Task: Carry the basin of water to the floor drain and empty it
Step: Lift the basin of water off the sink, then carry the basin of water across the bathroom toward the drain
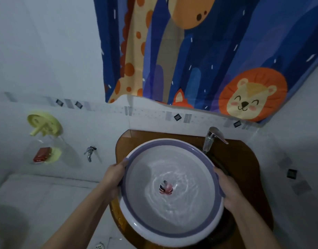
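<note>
Left hand [115, 174] and right hand [226, 188] grip basin [165, 141] rim. Looks like pickup stage; next needs a level carry to floor drain [100, 246].

The basin [136, 225] sat over the counter [244, 169] between the left hand [113, 175] and right hand [228, 192], tap [210, 139] behind it, floor drain [100, 246] lower left.

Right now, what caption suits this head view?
Left hand and right hand hold the water-filled basin by its rim at a wooden counter, beside the tap.

White tiled walls [46, 51], blue animal-print curtain [208, 60], brown wooden counter [244, 168], dim light.
</note>
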The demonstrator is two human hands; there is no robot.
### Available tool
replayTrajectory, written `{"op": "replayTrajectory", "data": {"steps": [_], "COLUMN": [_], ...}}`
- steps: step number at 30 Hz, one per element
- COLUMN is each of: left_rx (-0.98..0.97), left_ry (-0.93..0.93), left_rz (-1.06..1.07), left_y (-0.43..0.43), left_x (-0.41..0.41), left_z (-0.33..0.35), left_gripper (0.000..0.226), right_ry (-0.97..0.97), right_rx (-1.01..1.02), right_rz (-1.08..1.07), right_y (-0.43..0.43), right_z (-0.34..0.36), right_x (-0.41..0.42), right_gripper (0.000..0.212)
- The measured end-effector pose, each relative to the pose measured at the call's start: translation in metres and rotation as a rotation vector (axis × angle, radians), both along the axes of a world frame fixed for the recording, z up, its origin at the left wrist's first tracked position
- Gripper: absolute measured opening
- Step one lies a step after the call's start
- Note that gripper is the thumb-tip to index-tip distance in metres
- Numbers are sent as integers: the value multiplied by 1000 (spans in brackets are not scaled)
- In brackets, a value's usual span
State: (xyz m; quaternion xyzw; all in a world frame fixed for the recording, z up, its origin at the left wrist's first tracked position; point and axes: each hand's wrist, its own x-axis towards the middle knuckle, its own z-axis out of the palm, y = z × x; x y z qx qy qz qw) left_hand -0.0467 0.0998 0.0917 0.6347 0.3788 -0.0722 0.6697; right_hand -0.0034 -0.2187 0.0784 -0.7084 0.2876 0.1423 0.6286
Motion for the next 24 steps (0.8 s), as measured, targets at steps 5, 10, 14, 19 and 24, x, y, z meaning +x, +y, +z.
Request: {"op": "replayTrajectory", "data": {"steps": [5,10,14,19,24], "left_rx": [44,58,45,55,28], "left_ry": [-14,-26,-45,-45,-10], "left_rz": [36,135,192,363,529], "left_y": [13,23,28,27,31], "left_x": [-10,-28,-53,-87,-124], "left_z": [13,23,30,35,33], "left_gripper": [42,42,41,37,31], "right_ry": [-39,-63,-72,-96,-113], "right_rx": [17,6,21,91,92], "right_rz": [43,125,216,354,506], "right_y": [15,31,43,62,87], "right_z": [12,20,19,25,28], "right_x": [1,9,17,24,25], "right_gripper": [30,31,35,33,33]}}
